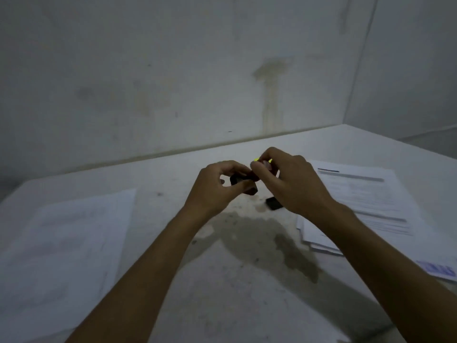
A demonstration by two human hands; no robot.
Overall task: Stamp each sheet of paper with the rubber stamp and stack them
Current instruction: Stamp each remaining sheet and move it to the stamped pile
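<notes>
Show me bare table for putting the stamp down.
Free: the stained middle strip of the table between the left sheet and the right paper stack; also the far strip along the wall. Crowded: by the small black piece.

Dim light; stained grey wall (173, 70) behind a white, perhaps grimy table (235, 280).

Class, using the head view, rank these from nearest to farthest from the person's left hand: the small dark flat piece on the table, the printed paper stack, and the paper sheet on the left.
From the left hand:
1. Small dark flat piece, on the table just right of the hands.
2. Paper sheet, on the left.
3. Printed paper stack, far right, beyond the right hand.
</notes>
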